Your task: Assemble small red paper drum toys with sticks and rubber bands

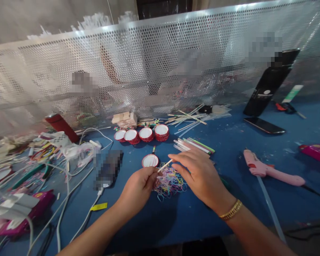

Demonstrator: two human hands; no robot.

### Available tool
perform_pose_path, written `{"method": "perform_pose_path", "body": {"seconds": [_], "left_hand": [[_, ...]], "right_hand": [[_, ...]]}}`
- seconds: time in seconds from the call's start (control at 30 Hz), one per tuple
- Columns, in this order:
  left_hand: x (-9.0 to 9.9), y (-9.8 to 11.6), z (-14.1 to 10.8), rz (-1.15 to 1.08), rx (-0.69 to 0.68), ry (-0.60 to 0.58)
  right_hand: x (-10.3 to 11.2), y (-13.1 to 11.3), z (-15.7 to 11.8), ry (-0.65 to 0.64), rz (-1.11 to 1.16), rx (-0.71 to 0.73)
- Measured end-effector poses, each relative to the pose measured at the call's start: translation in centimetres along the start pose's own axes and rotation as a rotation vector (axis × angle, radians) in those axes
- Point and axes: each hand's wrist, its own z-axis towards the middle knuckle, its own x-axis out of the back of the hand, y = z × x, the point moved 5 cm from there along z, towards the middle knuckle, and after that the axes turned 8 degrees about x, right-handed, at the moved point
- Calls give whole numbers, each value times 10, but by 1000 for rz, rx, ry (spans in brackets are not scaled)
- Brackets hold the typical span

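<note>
My left hand pinches one end of a thin pale wooden stick between thumb and fingers. The other end of the stick reaches the fingertips of my right hand, where thumb and index finger stand a little apart; whether they touch it is hard to see. Below the stick lies a heap of small coloured rubber bands. Just behind my left fingertips is a small red-rimmed drum with a white face and a short handle. Behind it stand several red-and-white drums in a row.
A pink glue gun rests at the right, near a leaning black phone. Glue sticks and thin sticks lie farther back. Cables, a dark phone and a red flask are at the left. A perforated metal screen borders the table.
</note>
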Motion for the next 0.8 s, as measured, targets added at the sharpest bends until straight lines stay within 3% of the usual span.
{"method": "perform_pose_path", "body": {"seconds": [0.27,0.43,0.6,0.7,0.8], "left_hand": [[1,7,-3,75,-89,27],[3,6,-3,64,-103,118],[4,2,-1,-10,-60,145],[1,-2,1,-84,-20,107],[0,-3,2,-220,2,69]], "right_hand": [[-9,-6,-2,35,48,-12],[6,6,-22,101,-127,-149],[13,9,-55,-44,-479,-257],[7,5,-71,-121,-527,-281],[4,6,-80,-100,-506,-276]]}}
